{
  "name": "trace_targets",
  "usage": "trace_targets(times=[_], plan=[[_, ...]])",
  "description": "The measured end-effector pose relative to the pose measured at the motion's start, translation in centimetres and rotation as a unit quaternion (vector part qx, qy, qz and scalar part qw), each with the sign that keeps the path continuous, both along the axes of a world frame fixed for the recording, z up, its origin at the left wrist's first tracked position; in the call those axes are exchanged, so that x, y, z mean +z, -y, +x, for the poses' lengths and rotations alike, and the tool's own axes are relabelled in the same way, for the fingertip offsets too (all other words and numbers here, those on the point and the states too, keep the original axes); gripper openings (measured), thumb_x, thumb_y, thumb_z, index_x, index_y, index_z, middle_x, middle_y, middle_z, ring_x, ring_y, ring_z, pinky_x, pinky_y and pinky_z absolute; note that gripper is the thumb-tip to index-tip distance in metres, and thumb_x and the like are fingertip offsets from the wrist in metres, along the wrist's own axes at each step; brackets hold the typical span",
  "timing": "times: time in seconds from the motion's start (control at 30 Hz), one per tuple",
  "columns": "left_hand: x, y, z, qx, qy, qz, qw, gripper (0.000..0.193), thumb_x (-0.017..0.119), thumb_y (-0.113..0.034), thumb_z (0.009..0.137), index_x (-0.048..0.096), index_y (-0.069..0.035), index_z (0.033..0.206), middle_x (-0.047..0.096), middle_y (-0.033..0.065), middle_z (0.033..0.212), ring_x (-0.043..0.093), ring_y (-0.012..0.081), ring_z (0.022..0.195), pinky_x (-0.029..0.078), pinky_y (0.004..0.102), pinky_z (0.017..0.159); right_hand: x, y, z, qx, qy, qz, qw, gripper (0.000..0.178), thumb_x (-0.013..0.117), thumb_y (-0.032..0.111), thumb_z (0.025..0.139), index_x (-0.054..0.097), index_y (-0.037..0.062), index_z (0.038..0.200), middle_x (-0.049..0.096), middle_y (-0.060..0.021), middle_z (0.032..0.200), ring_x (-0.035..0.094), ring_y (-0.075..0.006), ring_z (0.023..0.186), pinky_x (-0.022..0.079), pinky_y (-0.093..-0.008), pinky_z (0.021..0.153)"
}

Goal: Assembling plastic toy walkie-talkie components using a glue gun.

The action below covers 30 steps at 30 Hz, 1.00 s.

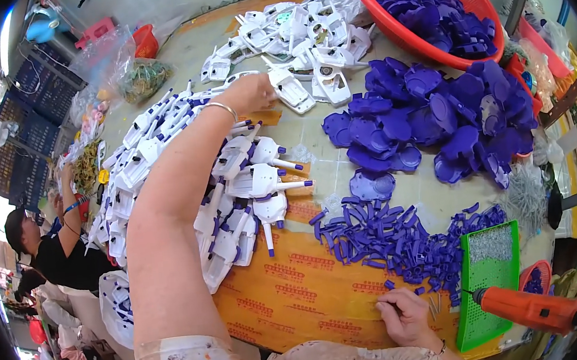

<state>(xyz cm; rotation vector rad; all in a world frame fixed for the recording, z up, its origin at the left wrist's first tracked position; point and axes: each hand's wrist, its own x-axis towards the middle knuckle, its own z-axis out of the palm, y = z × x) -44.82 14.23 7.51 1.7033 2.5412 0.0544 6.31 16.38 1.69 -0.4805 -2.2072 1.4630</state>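
My left arm stretches to the far side of the table. My left hand [252, 93] is closed at the left edge of a white plastic shell [292, 91] with a thin stem, beside a heap of similar white shells [315, 28]. My right hand [407, 316] rests on the orange-taped near part of the table, its fingers curled under; whatever they hold, if anything, is hidden. Just right of it lie a few loose screws [436, 302]. Beyond are small purple plastic pieces [377, 234]. Under my left arm spread white toy-like bodies with purple tips [254, 181].
Purple rounded covers [434, 107] are piled at the right, below a red basket [385, 25] full of more. A green tray [480, 328] holds small screws. Across its edge reaches an orange power screwdriver [530, 308]. Another person [58, 244] sits at the left side.
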Motion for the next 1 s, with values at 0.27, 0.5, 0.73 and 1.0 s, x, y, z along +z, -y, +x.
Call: trace_targets(times=[0.27,0.5,0.73,1.0], plan=[[11.9,1.9,8.5,-0.050,0.228,0.331,0.914,0.016,0.066,-0.011,0.077,0.069,0.000,0.089,0.066,0.0048,0.085,0.061,0.0132,0.082,0.048,0.0274,0.077,0.3,0.3,1.1,0.007,-0.034,0.010,0.999,0.004,0.063,-0.003,0.075,0.062,-0.0025,0.079,0.059,-0.0124,0.071,0.057,-0.0215,0.058,0.044,-0.0284,0.050],[9.9,8.3,22.6,0.083,0.591,0.413,0.688,0.018,0.067,-0.014,0.081,0.064,-0.001,0.094,0.063,0.0029,0.085,0.059,0.0100,0.076,0.050,0.0256,0.066,1.8,0.9,1.8,0.009,-0.105,0.071,0.992,0.013,0.064,0.000,0.075,0.060,-0.0019,0.087,0.058,-0.0128,0.075,0.056,-0.0234,0.064,0.045,-0.0304,0.057],[1.0,11.1,36.6,0.230,0.638,0.471,0.565,0.011,0.066,-0.011,0.083,0.063,-0.001,0.083,0.059,0.0001,0.072,0.053,0.0065,0.062,0.045,0.0226,0.056,5.9,3.4,1.6,0.092,-0.096,0.092,0.987,0.075,0.077,0.015,0.065,0.038,-0.0003,0.127,0.040,-0.0202,0.124,0.043,-0.0347,0.112,0.042,-0.0395,0.089],[-3.1,15.2,43.5,0.193,0.776,0.437,0.411,0.024,0.058,-0.017,0.089,0.055,0.000,0.106,0.059,0.0053,0.098,0.058,0.0126,0.086,0.048,0.0277,0.073,2.9,5.2,5.7,0.077,-0.074,0.106,0.989,0.068,0.071,0.010,0.068,0.039,-0.0053,0.126,0.058,-0.0169,0.102,0.059,-0.0317,0.092,0.048,-0.0358,0.080]])
